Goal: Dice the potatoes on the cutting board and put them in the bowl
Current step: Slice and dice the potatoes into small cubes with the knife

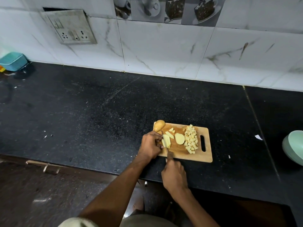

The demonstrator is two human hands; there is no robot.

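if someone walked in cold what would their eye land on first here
Most likely the light wooden cutting board on the black speckled counter, with a heap of pale diced potato cubes near its handle slot. Next, the left hand steadying potato strips while the right hand works a thin knife through them.

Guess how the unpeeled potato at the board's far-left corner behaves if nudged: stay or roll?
The unpeeled potato looks rounded, so it may well roll. It overhangs the cutting board corner, so a nudge could tip it onto the counter. It is probably firm and fairly heavy for its size, with dry skin that should grip.
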